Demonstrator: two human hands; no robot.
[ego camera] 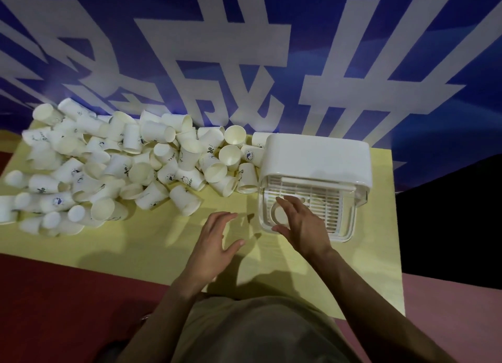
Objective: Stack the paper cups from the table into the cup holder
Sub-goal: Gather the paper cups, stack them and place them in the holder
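A big heap of white paper cups (114, 167) covers the left and middle of the yellow table top (152, 243), most lying on their sides. The white cup holder (317, 159) stands at the right, with a clear slotted tray at its front. One cup (279, 214) sits in the tray's round opening, seen from above. My right hand (301, 224) hovers over the tray's front left, fingers spread around that cup, holding nothing. My left hand (214, 240) floats above the bare table just left of the holder, fingers spread and empty.
A blue wall banner (244, 50) with large white characters rises right behind the table. Red floor (54, 294) lies at the near left and pink floor (448, 322) at the near right. My own torso fills the bottom middle.
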